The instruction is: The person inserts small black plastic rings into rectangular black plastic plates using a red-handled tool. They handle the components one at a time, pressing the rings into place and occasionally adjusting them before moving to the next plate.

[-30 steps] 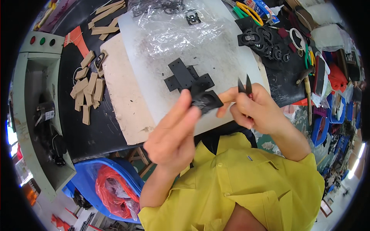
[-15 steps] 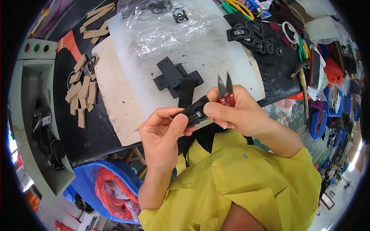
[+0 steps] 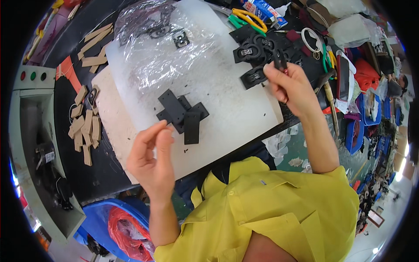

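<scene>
My right hand (image 3: 291, 86) is at the far right of the board, beside a pile of black parts (image 3: 262, 46). Its thumb and fingers grip the end of a black piece with a metal-looking fitting (image 3: 253, 77). Red-handled thread snips (image 3: 281, 61) stay tucked in that same hand, their dark blades partly blurred. My left hand (image 3: 152, 159) is open and holds nothing, with thumb and forefinger apart. Just beyond its fingertips lies a crossed stack of flat black rectangles with small holes (image 3: 192, 126).
Clear plastic film (image 3: 152, 52) with black parts under it covers the back of the white board (image 3: 231, 109). Tan strips (image 3: 85, 124) lie at left. A blue bin (image 3: 98, 218) with red plastic stands below. A hammer (image 3: 329, 94) and yellow-and-green-handled pliers (image 3: 248, 19) are at right.
My right hand has carried the black piece away from my left hand, up and right to the pile. The left hand has let go and moved left, toward the stacked rectangles.
</scene>
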`<state>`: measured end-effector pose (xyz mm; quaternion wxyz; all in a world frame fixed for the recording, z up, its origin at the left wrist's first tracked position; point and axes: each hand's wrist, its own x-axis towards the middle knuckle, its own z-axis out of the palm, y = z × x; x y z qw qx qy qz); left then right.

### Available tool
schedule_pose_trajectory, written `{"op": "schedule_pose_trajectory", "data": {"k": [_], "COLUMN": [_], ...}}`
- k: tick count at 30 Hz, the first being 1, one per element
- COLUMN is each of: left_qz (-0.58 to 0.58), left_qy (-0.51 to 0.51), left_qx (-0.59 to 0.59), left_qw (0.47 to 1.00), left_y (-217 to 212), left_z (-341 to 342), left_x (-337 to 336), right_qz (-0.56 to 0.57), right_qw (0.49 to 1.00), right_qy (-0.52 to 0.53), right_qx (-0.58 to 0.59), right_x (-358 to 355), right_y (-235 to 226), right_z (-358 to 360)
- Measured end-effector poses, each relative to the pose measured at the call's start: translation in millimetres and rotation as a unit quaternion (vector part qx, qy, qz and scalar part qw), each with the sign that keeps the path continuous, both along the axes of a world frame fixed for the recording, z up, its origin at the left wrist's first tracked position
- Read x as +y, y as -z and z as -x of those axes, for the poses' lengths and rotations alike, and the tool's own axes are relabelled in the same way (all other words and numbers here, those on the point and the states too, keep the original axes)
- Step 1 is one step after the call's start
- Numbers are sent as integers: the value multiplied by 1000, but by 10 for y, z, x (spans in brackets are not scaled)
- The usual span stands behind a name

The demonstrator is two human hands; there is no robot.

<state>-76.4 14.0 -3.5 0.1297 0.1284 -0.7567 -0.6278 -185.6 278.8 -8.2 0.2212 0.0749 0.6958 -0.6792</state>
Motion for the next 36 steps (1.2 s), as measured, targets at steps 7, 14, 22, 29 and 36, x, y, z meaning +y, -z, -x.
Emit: {"op": "schedule_pose_trajectory", "data": {"k": [7, 14, 22, 29, 36], "left_qz": [208, 525, 379, 155, -43], "left_qy": [84, 83, 93, 129, 57], "left_qx": [64, -97, 154, 63, -74], "left_qw": [972, 842, 908, 977, 995], "left_y": [-109, -105, 39, -352, -406], "left_z": [824, 1639, 1508, 765, 428], "left_x": [-151, 92, 133, 341, 230], "right_qz": [-373, -419, -257, 34, -44], "right_qw": [771, 688, 769, 977, 930], "right_qy": [99, 9, 43, -54, -79], "right_qx": [506, 592, 584, 205, 356], "right_x": [19, -81, -142, -658, -819], "right_y": [202, 365, 128, -222, -121], "right_z": [67, 232, 197, 28, -270]}}
